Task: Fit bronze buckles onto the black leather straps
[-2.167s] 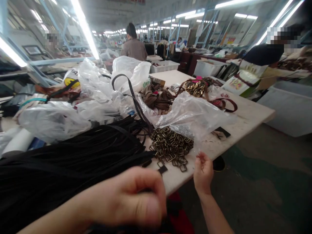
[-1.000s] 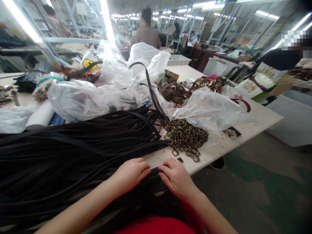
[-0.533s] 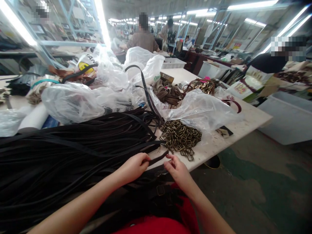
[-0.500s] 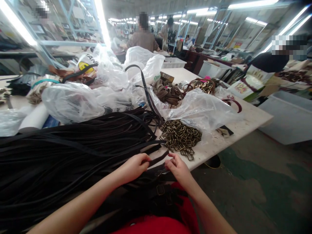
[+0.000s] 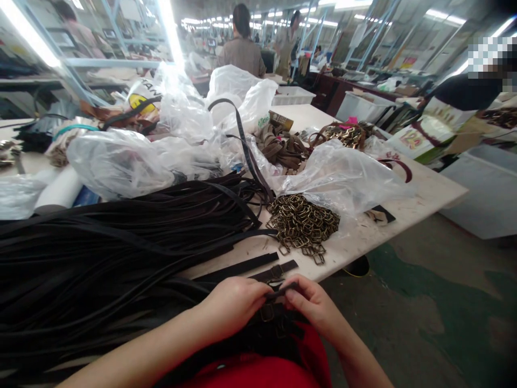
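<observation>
Between my two hands, close to my body, runs a short stretch of dark strap [image 5: 277, 294]. My left hand [image 5: 238, 302] pinches it from the left, fingers closed. My right hand [image 5: 309, 299] grips its end between thumb and fingers. Just beyond my hands lies another strap with a metal buckle [image 5: 277, 271] on it. A further rectangular buckle [image 5: 267, 312] shows below my fingers, against the dark straps near my lap. A wide heap of long black straps [image 5: 121, 237] covers the table to the left. Ahead is a pile of brass-coloured rectangular buckles [image 5: 302, 221].
Clear plastic bags [image 5: 343, 172] lie behind the buckles and across the table's back. Brown straps [image 5: 283, 148] are heaped further off. The table's edge [image 5: 388, 240] slants away on the right, with a white bin [image 5: 480, 188] beyond. Several people work in the background.
Both hands have come lower and nearer my body with the strap, and closer together. The strap with a buckle on the table beyond them now shows more plainly.
</observation>
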`<action>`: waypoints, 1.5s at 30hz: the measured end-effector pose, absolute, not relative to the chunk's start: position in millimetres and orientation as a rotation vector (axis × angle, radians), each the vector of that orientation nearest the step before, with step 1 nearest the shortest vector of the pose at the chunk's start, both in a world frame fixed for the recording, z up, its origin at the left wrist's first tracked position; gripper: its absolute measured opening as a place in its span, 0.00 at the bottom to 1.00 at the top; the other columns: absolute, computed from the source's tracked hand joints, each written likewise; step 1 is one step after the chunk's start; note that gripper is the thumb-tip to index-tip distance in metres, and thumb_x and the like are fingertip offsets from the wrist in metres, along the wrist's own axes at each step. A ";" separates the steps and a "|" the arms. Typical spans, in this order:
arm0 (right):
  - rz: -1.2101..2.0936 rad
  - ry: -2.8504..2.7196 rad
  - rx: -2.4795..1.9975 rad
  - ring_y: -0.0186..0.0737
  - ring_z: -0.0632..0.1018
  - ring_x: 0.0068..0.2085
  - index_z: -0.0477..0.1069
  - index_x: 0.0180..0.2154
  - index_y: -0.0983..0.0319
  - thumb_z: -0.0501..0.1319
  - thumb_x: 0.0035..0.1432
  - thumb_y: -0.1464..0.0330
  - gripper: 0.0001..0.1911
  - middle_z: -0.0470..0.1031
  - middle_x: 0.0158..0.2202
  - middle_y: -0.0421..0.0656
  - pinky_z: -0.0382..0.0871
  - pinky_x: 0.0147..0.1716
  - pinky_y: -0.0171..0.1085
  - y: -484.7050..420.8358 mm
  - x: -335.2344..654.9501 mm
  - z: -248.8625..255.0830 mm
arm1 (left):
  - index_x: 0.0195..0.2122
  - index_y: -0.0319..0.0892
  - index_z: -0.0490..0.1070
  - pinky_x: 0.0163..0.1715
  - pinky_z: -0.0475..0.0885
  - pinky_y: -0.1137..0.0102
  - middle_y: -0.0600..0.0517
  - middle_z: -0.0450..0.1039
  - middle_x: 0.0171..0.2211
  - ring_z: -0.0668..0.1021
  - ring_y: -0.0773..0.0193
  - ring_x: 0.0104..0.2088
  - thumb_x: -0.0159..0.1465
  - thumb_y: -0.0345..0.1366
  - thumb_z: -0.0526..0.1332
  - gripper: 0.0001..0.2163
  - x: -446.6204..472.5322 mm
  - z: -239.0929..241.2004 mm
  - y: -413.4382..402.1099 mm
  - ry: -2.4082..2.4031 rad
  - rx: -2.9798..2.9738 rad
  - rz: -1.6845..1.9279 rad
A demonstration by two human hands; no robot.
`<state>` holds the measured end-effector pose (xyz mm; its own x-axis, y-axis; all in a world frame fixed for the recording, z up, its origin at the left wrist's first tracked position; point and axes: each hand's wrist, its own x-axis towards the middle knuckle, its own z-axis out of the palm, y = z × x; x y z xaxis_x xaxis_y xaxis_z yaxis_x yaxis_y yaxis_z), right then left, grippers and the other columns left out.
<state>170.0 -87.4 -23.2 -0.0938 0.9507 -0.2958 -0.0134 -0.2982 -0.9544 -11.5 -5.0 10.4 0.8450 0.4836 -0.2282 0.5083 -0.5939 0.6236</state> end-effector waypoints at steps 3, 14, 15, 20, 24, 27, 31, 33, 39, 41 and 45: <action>1.498 -1.189 -1.397 0.31 0.65 0.26 0.66 0.29 0.64 0.57 0.55 0.59 0.14 0.64 0.23 0.37 0.59 0.25 0.30 -95.8 172.8 -21.5 | 0.42 0.43 0.69 0.34 0.65 0.72 0.50 0.75 0.36 0.75 0.60 0.35 0.62 0.34 0.50 0.12 -12.4 9.4 -14.8 0.692 2.323 -0.053; 0.459 -1.711 -2.028 0.40 0.72 0.36 0.69 0.33 0.61 0.53 0.57 0.66 0.08 0.71 0.33 0.43 0.61 0.37 0.35 -31.2 204.7 -39.2 | 0.31 0.40 0.67 0.23 0.59 0.76 0.57 0.65 0.22 0.68 0.69 0.24 0.62 0.40 0.47 0.12 -6.8 0.3 -4.5 0.954 1.845 0.136; 0.357 -1.813 -2.105 0.40 0.72 0.36 0.69 0.32 0.61 0.53 0.57 0.68 0.07 0.72 0.34 0.44 0.61 0.36 0.35 -26.4 201.4 -41.9 | 0.31 0.40 0.66 0.23 0.59 0.76 0.57 0.64 0.21 0.67 0.70 0.23 0.62 0.40 0.47 0.12 -6.7 -1.1 -4.1 0.960 1.808 0.151; 0.059 -2.151 -2.293 0.42 0.73 0.33 0.69 0.30 0.63 0.56 0.55 0.72 0.04 0.72 0.31 0.46 0.58 0.29 0.35 -14.8 187.4 -47.1 | 0.30 0.40 0.64 0.22 0.60 0.76 0.58 0.62 0.20 0.66 0.70 0.21 0.61 0.41 0.48 0.12 -6.5 -1.7 -3.0 0.941 1.680 0.181; 0.024 -2.243 -2.183 0.40 0.72 0.31 0.68 0.28 0.63 0.55 0.54 0.75 0.05 0.72 0.29 0.45 0.56 0.28 0.35 -16.8 192.6 -45.2 | 0.26 0.40 0.63 0.28 0.64 0.75 0.55 0.67 0.22 0.70 0.69 0.24 0.61 0.39 0.48 0.10 -4.0 -1.5 0.8 0.959 1.618 0.306; 0.011 -2.178 -2.034 0.39 0.71 0.32 0.67 0.28 0.62 0.55 0.56 0.73 0.05 0.71 0.28 0.44 0.57 0.30 0.35 -25.7 192.0 -36.2 | 0.25 0.40 0.62 0.26 0.64 0.74 0.56 0.65 0.21 0.69 0.69 0.23 0.60 0.39 0.49 0.10 -0.1 -5.3 6.7 1.032 1.586 0.404; -0.046 -2.150 -1.799 0.40 0.68 0.31 0.67 0.30 0.62 0.53 0.58 0.70 0.07 0.69 0.28 0.43 0.56 0.32 0.37 -41.7 173.0 -18.8 | 0.33 0.39 0.63 0.21 0.61 0.75 0.59 0.62 0.20 0.65 0.70 0.20 0.56 0.43 0.53 0.11 3.8 -10.9 13.1 1.072 1.430 0.429; -0.068 -2.191 -1.692 0.41 0.68 0.30 0.68 0.30 0.63 0.51 0.60 0.71 0.09 0.69 0.27 0.44 0.56 0.31 0.38 -47.9 161.1 -14.5 | 0.32 0.39 0.64 0.21 0.60 0.76 0.59 0.62 0.20 0.64 0.71 0.21 0.54 0.43 0.57 0.12 3.9 -11.3 13.9 1.070 1.398 0.421; 0.267 -1.904 -1.561 0.41 0.70 0.34 0.66 0.37 0.62 0.54 0.58 0.68 0.06 0.70 0.34 0.46 0.61 0.35 0.39 -54.7 152.1 -19.2 | 0.28 0.37 0.66 0.21 0.58 0.77 0.58 0.63 0.21 0.65 0.72 0.21 0.53 0.40 0.57 0.10 0.3 -1.6 12.4 1.109 1.388 0.387; 0.541 -1.587 -1.585 0.39 0.71 0.33 0.63 0.42 0.61 0.56 0.56 0.64 0.12 0.70 0.36 0.45 0.64 0.34 0.38 -53.3 156.0 -19.4 | 0.29 0.37 0.66 0.19 0.57 0.77 0.58 0.63 0.20 0.64 0.73 0.20 0.53 0.41 0.57 0.11 -0.1 1.0 12.6 1.098 1.338 0.346; 1.146 -1.170 -1.408 0.38 0.73 0.34 0.65 0.40 0.61 0.57 0.54 0.63 0.12 0.71 0.35 0.42 0.67 0.34 0.36 -45.6 158.0 -16.7 | 0.29 0.37 0.65 0.18 0.54 0.78 0.59 0.61 0.19 0.62 0.74 0.19 0.53 0.40 0.57 0.10 0.7 -1.4 13.0 1.053 1.353 0.299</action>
<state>158.0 -45.6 -16.7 0.1055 0.9905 -0.0878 0.1075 -0.0991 -0.9893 0.7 13.0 -1.4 0.5380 0.7190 -0.4400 0.3801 0.2589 0.8879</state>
